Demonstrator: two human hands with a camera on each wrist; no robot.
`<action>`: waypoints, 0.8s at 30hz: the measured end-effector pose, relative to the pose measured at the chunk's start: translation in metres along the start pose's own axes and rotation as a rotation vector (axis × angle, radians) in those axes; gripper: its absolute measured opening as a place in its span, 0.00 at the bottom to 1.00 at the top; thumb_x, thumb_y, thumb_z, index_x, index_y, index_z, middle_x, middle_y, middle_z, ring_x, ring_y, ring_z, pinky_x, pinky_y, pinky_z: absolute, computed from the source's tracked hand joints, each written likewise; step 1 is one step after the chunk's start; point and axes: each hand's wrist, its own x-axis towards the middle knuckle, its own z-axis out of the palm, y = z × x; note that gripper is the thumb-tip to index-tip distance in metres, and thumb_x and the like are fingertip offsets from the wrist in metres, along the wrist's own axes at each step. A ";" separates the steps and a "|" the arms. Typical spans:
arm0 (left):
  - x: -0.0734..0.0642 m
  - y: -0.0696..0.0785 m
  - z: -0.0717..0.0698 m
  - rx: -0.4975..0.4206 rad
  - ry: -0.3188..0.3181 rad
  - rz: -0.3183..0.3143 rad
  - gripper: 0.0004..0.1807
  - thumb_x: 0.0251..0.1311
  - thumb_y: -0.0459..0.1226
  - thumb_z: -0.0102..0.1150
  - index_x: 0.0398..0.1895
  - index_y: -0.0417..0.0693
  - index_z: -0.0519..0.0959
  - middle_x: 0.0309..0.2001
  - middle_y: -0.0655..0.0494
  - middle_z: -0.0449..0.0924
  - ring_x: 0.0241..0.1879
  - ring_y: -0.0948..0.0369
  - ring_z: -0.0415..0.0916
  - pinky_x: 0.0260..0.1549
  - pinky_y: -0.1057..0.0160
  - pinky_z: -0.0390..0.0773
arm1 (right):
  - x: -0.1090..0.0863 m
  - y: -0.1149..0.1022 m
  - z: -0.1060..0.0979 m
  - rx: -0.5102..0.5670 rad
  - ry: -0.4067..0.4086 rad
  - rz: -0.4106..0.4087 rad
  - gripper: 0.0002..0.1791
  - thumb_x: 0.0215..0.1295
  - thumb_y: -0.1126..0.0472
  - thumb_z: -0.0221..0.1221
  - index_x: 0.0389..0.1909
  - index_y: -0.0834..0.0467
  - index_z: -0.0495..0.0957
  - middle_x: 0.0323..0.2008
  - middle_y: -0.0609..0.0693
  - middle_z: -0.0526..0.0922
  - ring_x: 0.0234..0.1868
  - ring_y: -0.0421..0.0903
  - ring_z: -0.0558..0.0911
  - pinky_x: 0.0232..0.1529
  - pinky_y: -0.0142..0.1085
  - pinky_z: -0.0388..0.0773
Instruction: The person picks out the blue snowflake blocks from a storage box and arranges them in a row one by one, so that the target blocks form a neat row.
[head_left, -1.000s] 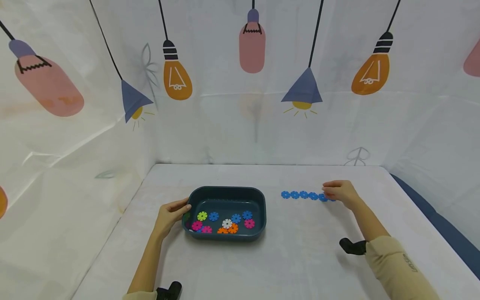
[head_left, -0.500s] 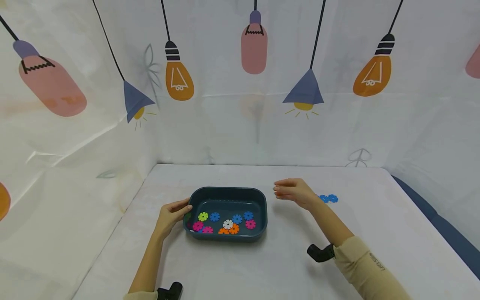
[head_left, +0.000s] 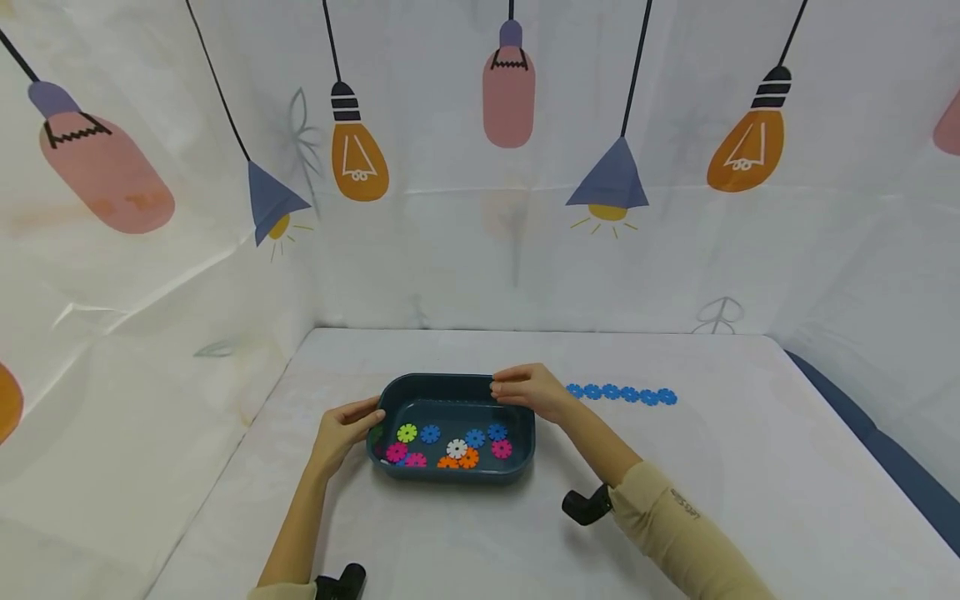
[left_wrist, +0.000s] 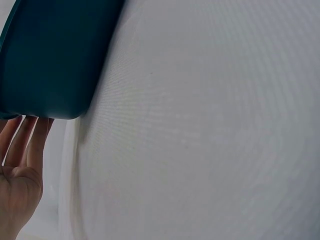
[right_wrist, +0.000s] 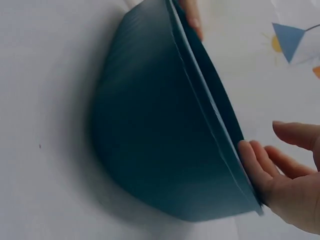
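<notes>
A dark teal plastic tray (head_left: 427, 389) stands on the table, holding flower-shaped plastic discs in yellow-green, blue, pink, white and orange (head_left: 468, 457). My left hand (head_left: 341, 435) grips its left end, thumb over the rim; in the left wrist view the fingers (left_wrist: 36, 142) reach the outer wall (left_wrist: 55, 60). Over the back right corner is my right hand (head_left: 531, 388), fingers loosely extended and nothing between them. The right wrist view has its thumb (right_wrist: 295, 134) apart from the fingers, which overlap the tray's rim. Right of the tray lies a row of blue discs (head_left: 630, 394).
A white cloth covers the table (head_left: 600, 533). White sheeting printed with hanging lamps (head_left: 450, 267) encloses the back and sides. Dark blue material (head_left: 862, 433) shows beyond the right table edge. Each wrist wears a black camera mount (head_left: 587, 505).
My right hand has left the right end of the blue row and moved leftward to the tray's back right corner. The whole row shows again. My left hand keeps its grip.
</notes>
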 end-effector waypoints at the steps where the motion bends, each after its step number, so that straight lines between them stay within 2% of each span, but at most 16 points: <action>1: 0.000 0.000 0.000 0.001 0.000 0.001 0.24 0.59 0.37 0.62 0.57 0.32 0.74 0.55 0.37 0.75 0.41 0.71 0.79 0.41 0.65 0.80 | 0.003 0.002 0.003 0.006 -0.001 0.009 0.23 0.65 0.69 0.56 0.57 0.77 0.67 0.52 0.69 0.76 0.43 0.46 0.82 0.51 0.41 0.76; 6: 0.000 0.001 0.001 0.010 0.002 0.000 0.24 0.60 0.37 0.62 0.57 0.32 0.74 0.55 0.37 0.75 0.41 0.71 0.79 0.41 0.64 0.80 | 0.017 0.012 0.019 0.021 0.011 0.072 0.22 0.64 0.70 0.57 0.56 0.77 0.68 0.50 0.68 0.77 0.41 0.45 0.82 0.50 0.41 0.77; 15: 0.002 -0.003 0.001 0.008 0.004 0.003 0.24 0.60 0.37 0.61 0.57 0.32 0.73 0.55 0.37 0.75 0.42 0.72 0.78 0.40 0.66 0.80 | 0.030 0.021 0.031 0.035 0.084 0.153 0.19 0.62 0.73 0.56 0.53 0.76 0.71 0.50 0.68 0.78 0.49 0.58 0.80 0.51 0.44 0.77; 24: 0.002 -0.001 0.001 0.004 0.006 -0.002 0.24 0.60 0.37 0.61 0.57 0.32 0.73 0.55 0.36 0.75 0.41 0.71 0.79 0.41 0.66 0.80 | 0.034 0.026 0.043 0.036 0.058 0.218 0.20 0.62 0.72 0.57 0.54 0.75 0.72 0.51 0.68 0.78 0.47 0.55 0.82 0.49 0.48 0.77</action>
